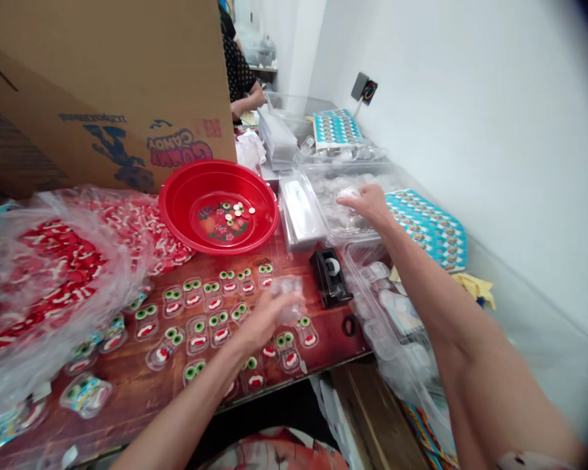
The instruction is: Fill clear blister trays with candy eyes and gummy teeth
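My left hand (267, 320) is closed round a small clear plastic mould (289, 290) and holds it just above the wooden table (142, 385). Under and around it lie several filled clear moulds (198, 333) with green-eyed, red-mouthed gummy faces. My right hand (367, 202) reaches far right into a clear bin of empty clear moulds (343, 215), its fingers curled on one of them. A red bowl (219, 205) holding a few eye candies stands behind the rows.
A plastic bag of red and white gummies (53, 261) covers the left side. A big cardboard box (102, 91) stands behind. A black tape dispenser (329, 277), clear lidded boxes (301, 212), teal sticker sheets (431, 225) and another person's arm (247, 101) lie beyond.
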`<state>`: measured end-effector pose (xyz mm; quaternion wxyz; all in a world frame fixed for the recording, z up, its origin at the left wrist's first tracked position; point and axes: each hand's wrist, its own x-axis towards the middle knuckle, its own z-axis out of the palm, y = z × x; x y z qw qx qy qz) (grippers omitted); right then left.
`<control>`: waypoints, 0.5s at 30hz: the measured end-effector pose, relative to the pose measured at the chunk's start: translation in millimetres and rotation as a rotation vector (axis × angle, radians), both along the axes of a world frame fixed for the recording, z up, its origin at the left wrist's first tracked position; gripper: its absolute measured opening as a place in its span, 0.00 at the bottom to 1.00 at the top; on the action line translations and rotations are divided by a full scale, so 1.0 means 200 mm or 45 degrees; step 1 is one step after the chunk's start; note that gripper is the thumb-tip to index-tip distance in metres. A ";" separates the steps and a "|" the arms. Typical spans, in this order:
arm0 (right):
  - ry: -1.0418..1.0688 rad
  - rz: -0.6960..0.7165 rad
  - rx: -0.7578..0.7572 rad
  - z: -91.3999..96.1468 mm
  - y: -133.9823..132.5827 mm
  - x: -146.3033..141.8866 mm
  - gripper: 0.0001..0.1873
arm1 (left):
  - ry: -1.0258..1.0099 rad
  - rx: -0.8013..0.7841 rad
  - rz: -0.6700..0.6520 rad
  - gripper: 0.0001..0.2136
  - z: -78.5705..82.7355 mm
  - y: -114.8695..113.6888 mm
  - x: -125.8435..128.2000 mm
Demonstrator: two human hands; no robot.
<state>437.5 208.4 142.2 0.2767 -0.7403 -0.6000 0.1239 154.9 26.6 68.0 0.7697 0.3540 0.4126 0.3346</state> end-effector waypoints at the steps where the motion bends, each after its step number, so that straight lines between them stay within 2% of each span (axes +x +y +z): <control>1: 0.158 0.030 0.078 0.04 -0.06 -0.02 0.17 | -0.123 -0.177 0.033 0.19 0.00 -0.01 -0.10; 3: 0.469 0.166 0.070 0.10 -0.21 -0.10 0.17 | -0.300 -0.313 0.165 0.19 0.00 -0.04 -0.29; 4: 0.588 0.253 -0.028 0.12 -0.30 -0.15 0.17 | -0.330 -0.327 0.244 0.18 -0.01 -0.07 -0.38; 6: 0.732 0.465 -0.343 0.11 -0.47 -0.28 0.19 | -0.345 -0.327 0.347 0.19 -0.02 -0.13 -0.53; 8: 0.807 0.608 -0.699 0.03 -0.63 -0.41 0.19 | -0.311 -0.337 0.430 0.18 -0.04 -0.20 -0.64; 11: 0.720 0.547 -1.003 -0.17 -0.78 -0.55 0.16 | -0.260 -0.345 0.478 0.15 -0.07 -0.29 -0.71; 12: 0.586 0.465 -1.031 -0.23 -0.81 -0.58 0.15 | -0.241 -0.343 0.476 0.15 -0.08 -0.31 -0.72; 15: 0.189 0.298 -0.897 -0.38 -0.81 -0.61 0.12 | -0.175 -0.315 0.463 0.15 -0.10 -0.38 -0.73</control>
